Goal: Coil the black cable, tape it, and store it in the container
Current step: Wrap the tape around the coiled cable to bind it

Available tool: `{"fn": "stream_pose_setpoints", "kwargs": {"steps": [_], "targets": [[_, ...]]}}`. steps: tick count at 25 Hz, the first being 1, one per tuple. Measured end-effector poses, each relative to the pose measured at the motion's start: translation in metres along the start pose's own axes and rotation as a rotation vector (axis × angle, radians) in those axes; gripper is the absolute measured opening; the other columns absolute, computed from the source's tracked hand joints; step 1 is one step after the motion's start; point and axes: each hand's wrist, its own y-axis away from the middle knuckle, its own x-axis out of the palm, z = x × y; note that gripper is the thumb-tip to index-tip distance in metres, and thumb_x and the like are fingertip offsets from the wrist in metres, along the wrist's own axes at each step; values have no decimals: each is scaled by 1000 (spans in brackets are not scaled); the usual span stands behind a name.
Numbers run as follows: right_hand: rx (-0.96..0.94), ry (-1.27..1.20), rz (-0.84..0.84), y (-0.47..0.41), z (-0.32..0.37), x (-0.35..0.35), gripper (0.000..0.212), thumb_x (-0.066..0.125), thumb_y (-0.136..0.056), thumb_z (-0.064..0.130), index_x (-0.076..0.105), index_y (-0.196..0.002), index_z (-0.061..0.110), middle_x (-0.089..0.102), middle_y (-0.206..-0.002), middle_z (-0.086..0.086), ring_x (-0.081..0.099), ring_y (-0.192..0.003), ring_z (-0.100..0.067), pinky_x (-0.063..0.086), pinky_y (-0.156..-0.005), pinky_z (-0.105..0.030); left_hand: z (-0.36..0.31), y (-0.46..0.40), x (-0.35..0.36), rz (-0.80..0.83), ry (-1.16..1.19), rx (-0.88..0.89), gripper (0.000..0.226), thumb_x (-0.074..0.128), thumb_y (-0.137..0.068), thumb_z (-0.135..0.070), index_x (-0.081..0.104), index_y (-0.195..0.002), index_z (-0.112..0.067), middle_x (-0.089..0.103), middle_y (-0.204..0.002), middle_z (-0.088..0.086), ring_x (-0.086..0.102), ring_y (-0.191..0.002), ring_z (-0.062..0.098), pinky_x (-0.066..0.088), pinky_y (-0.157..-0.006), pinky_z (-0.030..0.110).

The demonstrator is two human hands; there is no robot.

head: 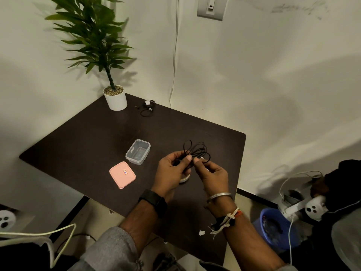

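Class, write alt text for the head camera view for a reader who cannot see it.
Two hands, left hand and right hand, hold a coiled black cable above a dark table. An open clear container and its pink lid lie to the left; a potted plant stands at the far corner.

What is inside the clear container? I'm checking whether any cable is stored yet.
The clear container looks empty; its bare bottom shows through. The black cable is in both hands.

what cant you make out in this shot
Head view:
- Tape roll: mostly hidden behind the left hand.
- Cable ends: buried in both hands' grip; right hand.
- Pink lid label: too small to read.
- Second cable by the pot: too small for detail.
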Motion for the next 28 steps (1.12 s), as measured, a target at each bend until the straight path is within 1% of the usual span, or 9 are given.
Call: {"fn": "stream_pose_setpoints", "kwargs": {"steps": [2,6,11,14,16,19,21,23,28], "targets": [[2,-8,-4,0,-1,-3,13,75,-86,8,76,-95,0,79,-83,-5,74,-80,-8,55,-68,-16,-1,1,0,13,30,-27,16,70,-92,-9,70,-108,-12,80,-97,3,76,-89,13,58,-66,20],[-28,-15,7,-3,0,-7,7,74,-87,9,78,-93,7,78,-91,-11,73,-87,-16,58,-77,-24,-4,2,-1,55,1,-47,17,70,-92,-10,70,-109,-13,80,-97,3,77,-91,14,58,-65,22],[-45,-32,54,-3,0,-9,7,75,-87,11,81,-87,15,78,-92,-10,74,-92,-19,57,-78,-25,-3,3,-1,67,18,-71,17,70,-91,-7,70,-107,-11,80,-94,3,76,-88,12,59,-69,21],[-68,9,54,-4,-2,-10,5,76,-86,14,81,-89,15,78,-93,-10,74,-96,-21,57,-86,-32,-1,2,-1,67,20,-79,19,71,-90,-8,71,-109,-9,80,-96,5,76,-89,13,58,-70,20],[-89,60,85,-3,-2,-11,8,77,-85,17,80,-93,15,79,-95,-8,73,-98,-19,57,-88,-31,-1,1,-3,62,21,-69,17,71,-90,-8,73,-106,-9,80,-96,6,76,-88,13,57,-68,18],[-106,86,153,-1,-1,-12,14,77,-85,18,79,-98,14,79,-97,-4,74,-98,-14,57,-80,-19,0,-1,-4,79,-9,-56,15,71,-90,-8,74,-104,-10,80,-98,7,76,-90,14,56,-66,18],[-101,94,149,-2,0,-11,15,77,-85,16,78,-100,12,79,-98,-3,73,-97,-12,56,-78,-16,1,-2,-4,105,-37,-59,18,71,-91,-11,75,-108,-9,79,-103,9,75,-95,17,57,-69,21],[-104,109,132,-4,1,-11,14,76,-86,14,78,-99,10,79,-97,-4,73,-97,-13,56,-78,-17,2,-2,-6,110,-36,-70,19,71,-91,-14,74,-110,-10,79,-105,10,75,-97,18,58,-71,23],[-137,171,85,-7,2,-14,7,76,-87,16,79,-92,14,79,-89,-5,75,-90,-17,57,-77,-23,-3,-1,-7,142,-122,-91,22,71,-92,-28,74,-110,-16,79,-100,6,76,-88,13,57,-67,22]]}}
